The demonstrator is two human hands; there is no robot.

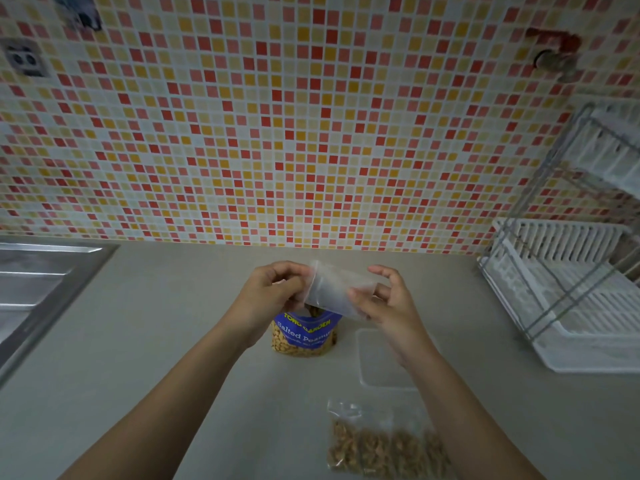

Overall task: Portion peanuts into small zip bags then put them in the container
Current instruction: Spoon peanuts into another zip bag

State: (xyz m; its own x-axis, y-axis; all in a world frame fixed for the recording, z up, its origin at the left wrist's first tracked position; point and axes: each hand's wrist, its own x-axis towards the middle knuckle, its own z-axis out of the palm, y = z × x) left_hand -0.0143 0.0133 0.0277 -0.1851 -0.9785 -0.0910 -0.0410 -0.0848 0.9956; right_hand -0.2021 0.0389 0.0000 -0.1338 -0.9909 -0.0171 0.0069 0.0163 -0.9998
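Observation:
Both hands hold an empty clear small zip bag (331, 289) above the counter. My left hand (273, 289) pinches its left edge near the opening. My right hand (382, 299) grips its right side with fingers spread. Directly below stands a blue bag of salted peanuts (304, 336), open at the top, partly hidden by the zip bag. A clear plastic container (381, 362) lies to its right, partly under my right forearm. Near the front edge lie filled zip bags of peanuts (384, 445).
A steel sink (41, 282) sits at the left of the grey counter (166, 341). A white dish rack (568, 299) stands at the right. A mosaic tile wall (311, 116) rises behind, with a socket (24, 57) upper left.

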